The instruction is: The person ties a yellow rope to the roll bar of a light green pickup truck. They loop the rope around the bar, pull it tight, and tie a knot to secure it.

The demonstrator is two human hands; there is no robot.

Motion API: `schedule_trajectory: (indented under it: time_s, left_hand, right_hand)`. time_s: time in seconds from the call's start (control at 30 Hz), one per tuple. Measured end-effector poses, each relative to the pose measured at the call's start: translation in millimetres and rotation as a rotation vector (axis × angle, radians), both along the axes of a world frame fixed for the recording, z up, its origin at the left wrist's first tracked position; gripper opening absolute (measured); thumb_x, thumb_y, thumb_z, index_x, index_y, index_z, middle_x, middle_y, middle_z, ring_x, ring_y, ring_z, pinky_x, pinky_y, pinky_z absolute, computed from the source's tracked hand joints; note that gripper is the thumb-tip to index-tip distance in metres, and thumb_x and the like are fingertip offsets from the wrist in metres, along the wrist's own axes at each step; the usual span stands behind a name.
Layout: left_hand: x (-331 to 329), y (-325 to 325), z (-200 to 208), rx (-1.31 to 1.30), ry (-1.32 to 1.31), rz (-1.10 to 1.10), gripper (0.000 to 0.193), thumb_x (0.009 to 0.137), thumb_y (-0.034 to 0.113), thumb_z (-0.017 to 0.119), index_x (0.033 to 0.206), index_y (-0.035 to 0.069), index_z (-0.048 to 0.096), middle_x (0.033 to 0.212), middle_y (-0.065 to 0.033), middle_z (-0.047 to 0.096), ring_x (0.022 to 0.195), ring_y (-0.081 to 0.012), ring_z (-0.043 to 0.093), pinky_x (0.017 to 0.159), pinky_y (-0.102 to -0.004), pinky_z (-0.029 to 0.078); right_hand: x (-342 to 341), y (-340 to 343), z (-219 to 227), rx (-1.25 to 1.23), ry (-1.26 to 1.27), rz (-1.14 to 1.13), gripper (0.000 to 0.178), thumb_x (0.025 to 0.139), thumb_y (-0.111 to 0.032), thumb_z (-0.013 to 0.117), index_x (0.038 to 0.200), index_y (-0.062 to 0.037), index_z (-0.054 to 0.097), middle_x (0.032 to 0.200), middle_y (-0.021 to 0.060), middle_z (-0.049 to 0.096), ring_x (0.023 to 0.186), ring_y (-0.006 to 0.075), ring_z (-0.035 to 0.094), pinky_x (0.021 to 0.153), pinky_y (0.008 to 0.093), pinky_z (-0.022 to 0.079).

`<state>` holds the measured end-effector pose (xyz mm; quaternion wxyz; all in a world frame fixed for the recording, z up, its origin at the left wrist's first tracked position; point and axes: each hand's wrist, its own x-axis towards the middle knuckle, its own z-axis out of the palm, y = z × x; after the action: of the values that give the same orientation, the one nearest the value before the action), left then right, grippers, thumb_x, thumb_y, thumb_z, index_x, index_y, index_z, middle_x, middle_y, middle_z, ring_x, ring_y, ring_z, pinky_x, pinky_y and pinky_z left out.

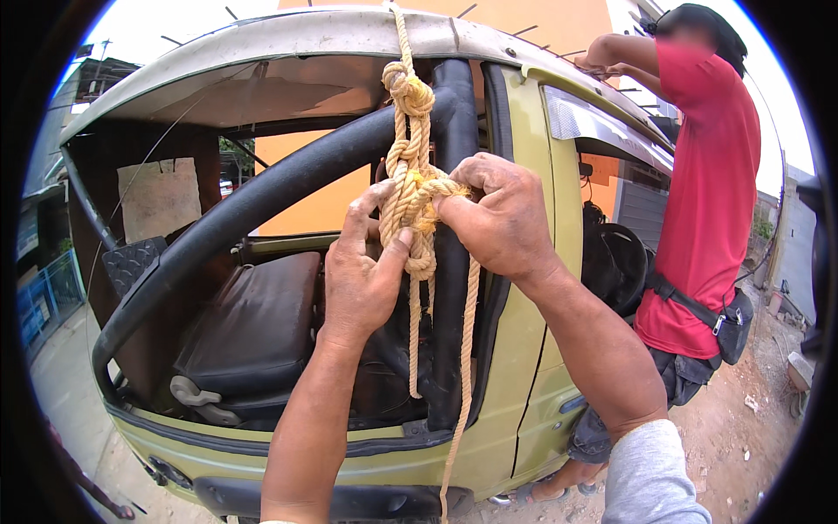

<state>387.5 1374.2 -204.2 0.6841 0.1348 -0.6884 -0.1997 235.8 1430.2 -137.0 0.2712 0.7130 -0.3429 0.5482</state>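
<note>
A thick tan rope (412,162) hangs down from the white roof edge, tied in several knots against a black padded bar. My left hand (362,262) pinches the lower coils, its thumb and fingers on either side of them. With my right hand (502,214) I grip a short frayed end of rope where it comes out of the knot to the right. Below the hands hang a loop and two loose rope tails (463,375), the longer one reaching the bottom of the picture. The fingertips of my right hand are partly hidden.
The yellow-green vehicle (515,367) has an open side with a black curved bar (253,192) and a dark seat (253,314) inside. At the right a person in a red shirt (707,192) stands by the door, arms raised to the roof, where thin rods stick out.
</note>
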Motion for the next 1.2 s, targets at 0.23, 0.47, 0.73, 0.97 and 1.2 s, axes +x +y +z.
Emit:
schedule_trajectory:
  time_s: [0.23, 0.47, 0.73, 0.97, 1.2]
  left_hand:
    - [-2.5, -6.7, 36.1, -0.672, -0.267, 0.803, 0.070, 0.074, 0.042, 0.081, 0.132, 0.010, 0.058, 0.142, -0.0124, 0.049, 0.138, -0.0316, 0.040, 0.116, -0.0543, 0.021]
    - [-31.1, -34.8, 33.8, -0.668, -0.165, 0.792, 0.052, 0.076, 0.028, 0.074, 0.120, 0.005, 0.060, 0.141, -0.0111, 0.051, 0.139, -0.0289, 0.041, 0.119, -0.0533, 0.017]
    - [-41.3, -49.0, 19.0, -0.752, -0.020, 0.825, 0.056, 0.072, 0.019, 0.077, 0.123, 0.008, 0.057, 0.128, -0.0084, 0.054, 0.131, -0.0293, 0.047, 0.113, -0.0483, 0.026]
    - [-55.3, -58.2, 19.1, -0.684, 0.137, 0.725, 0.048, 0.074, 0.005, 0.076, 0.119, 0.003, 0.058, 0.124, -0.0140, 0.054, 0.128, -0.0356, 0.047, 0.107, -0.0481, 0.037]
    - [-49.9, -64.8, 12.9, -0.565, 0.083, 0.509, 0.051, 0.079, 0.026, 0.075, 0.123, 0.008, 0.058, 0.125, -0.0100, 0.054, 0.125, -0.0328, 0.049, 0.104, -0.0467, 0.037]
  right_hand:
    - [-29.9, 6.0, 71.3, -0.446, 0.514, -0.505, 0.015, 0.076, -0.018, 0.067, 0.081, -0.0032, 0.067, 0.074, 0.0086, 0.063, 0.062, 0.0216, 0.066, 0.057, 0.0356, 0.054]
    - [-25.0, 5.8, 107.6, -0.552, 0.873, -0.724, 0.018, 0.077, -0.021, 0.069, 0.085, -0.0044, 0.069, 0.078, 0.0101, 0.067, 0.066, 0.0239, 0.071, 0.058, 0.0349, 0.056]
    - [-35.4, 54.6, 109.1, -0.194, 0.826, -0.808, 0.030, 0.086, -0.030, 0.060, 0.088, -0.0009, 0.069, 0.073, 0.0154, 0.065, 0.071, 0.0265, 0.069, 0.066, 0.0387, 0.055]
    - [-6.6, 34.8, 73.5, 0.174, 0.438, -0.020, 0.044, 0.081, -0.004, 0.049, 0.123, -0.0020, 0.063, 0.077, 0.0053, 0.063, 0.069, 0.0101, 0.060, 0.066, 0.0294, 0.049]
    - [27.9, 61.5, 50.0, 0.688, 0.353, 0.291, 0.047, 0.077, -0.016, 0.060, 0.119, 0.0077, 0.063, 0.083, 0.0070, 0.065, 0.076, 0.0144, 0.062, 0.078, 0.0285, 0.051]
